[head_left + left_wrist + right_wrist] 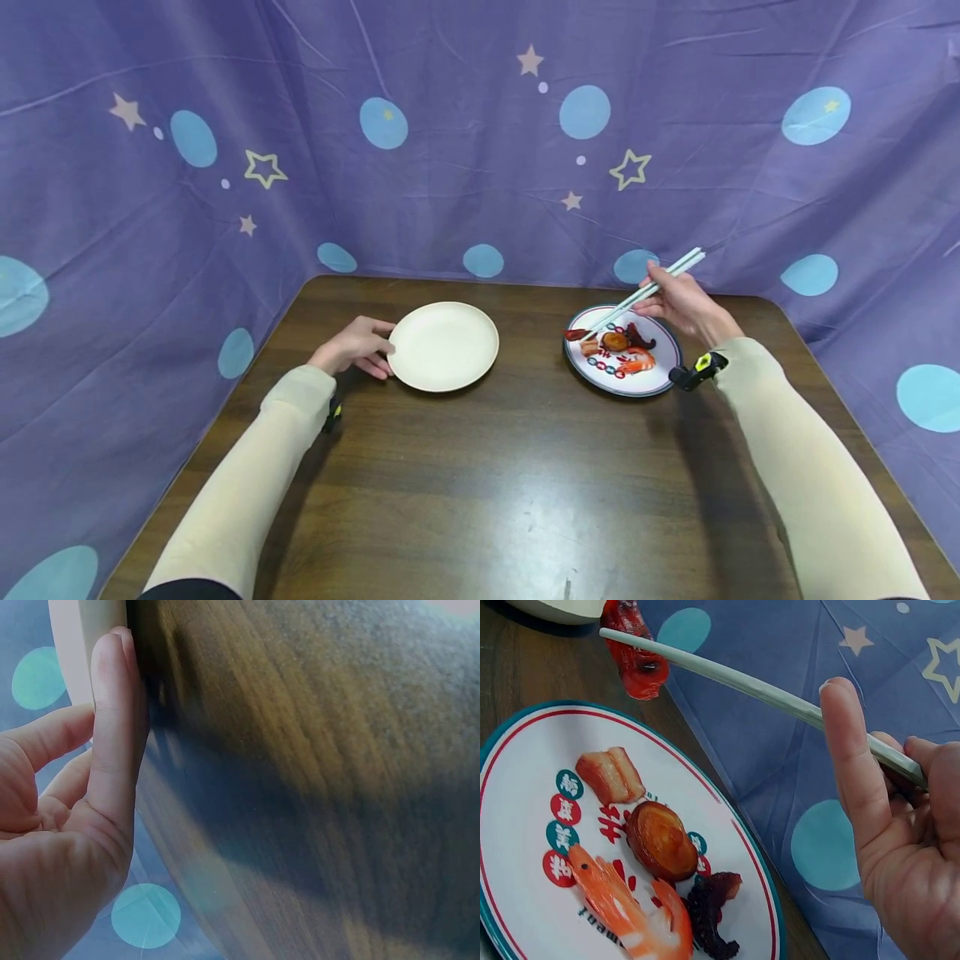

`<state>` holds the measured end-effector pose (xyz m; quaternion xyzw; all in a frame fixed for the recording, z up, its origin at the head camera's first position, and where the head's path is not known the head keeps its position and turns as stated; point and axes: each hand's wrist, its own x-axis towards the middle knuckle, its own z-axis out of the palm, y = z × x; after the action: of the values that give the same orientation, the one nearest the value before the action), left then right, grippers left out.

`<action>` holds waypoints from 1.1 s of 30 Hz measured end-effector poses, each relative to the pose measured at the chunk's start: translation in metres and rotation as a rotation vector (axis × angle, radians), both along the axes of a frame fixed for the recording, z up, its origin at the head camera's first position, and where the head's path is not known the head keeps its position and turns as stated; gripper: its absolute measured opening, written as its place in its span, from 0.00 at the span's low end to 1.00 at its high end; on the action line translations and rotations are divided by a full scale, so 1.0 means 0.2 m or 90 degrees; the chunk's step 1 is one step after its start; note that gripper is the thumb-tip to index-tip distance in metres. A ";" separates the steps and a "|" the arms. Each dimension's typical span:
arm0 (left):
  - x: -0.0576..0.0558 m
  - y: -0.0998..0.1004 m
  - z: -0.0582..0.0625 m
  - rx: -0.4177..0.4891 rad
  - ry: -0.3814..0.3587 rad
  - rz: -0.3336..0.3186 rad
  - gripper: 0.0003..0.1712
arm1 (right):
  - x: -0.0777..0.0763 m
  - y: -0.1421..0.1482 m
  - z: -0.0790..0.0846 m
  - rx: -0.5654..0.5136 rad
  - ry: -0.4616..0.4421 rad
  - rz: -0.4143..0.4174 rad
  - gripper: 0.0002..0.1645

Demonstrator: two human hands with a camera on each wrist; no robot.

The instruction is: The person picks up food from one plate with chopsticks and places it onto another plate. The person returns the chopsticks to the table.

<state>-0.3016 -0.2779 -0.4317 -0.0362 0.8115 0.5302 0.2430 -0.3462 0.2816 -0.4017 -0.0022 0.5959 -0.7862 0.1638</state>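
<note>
In the head view my left hand (358, 345) holds the left rim of a plain cream plate (444, 346), thumb and fingers at its edge. The left wrist view shows the fingers (112, 742) against that plate's rim (97, 622). My right hand (684, 304) grips a pair of pale green chopsticks (648, 290). Their tips pinch a glossy red, wrinkled food piece (635, 656), raised beside the patterned plate (525, 757). On that plate lie a shrimp (630, 907), a round brown piece like an abalone (662, 840), a pork-like chunk (611, 775) and a dark tentacle (712, 915).
Both plates stand on a brown wooden table (465, 475), toward its far edge. Purple cloth (465, 208) with stars and blue spots hangs behind and at the sides. A small black wrist camera (697, 371) sits by the right cuff, above the table.
</note>
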 end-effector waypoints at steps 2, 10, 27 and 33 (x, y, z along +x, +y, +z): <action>0.00 0.00 0.00 -0.002 0.001 -0.001 0.40 | 0.00 -0.02 0.00 0.000 0.003 -0.001 0.27; 0.00 0.01 0.01 0.002 0.008 -0.005 0.40 | -0.01 -0.09 -0.01 -0.018 0.004 0.003 0.26; 0.00 0.00 0.00 0.007 0.009 0.000 0.40 | -0.06 -0.25 -0.04 -0.042 0.003 -0.025 0.24; 0.00 0.00 -0.01 0.007 0.006 0.001 0.41 | -0.06 -0.28 -0.06 -0.050 0.001 -0.033 0.24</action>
<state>-0.3020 -0.2776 -0.4329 -0.0332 0.8095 0.5352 0.2392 -0.3572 0.2257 -0.4141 0.0063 0.5647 -0.8129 0.1424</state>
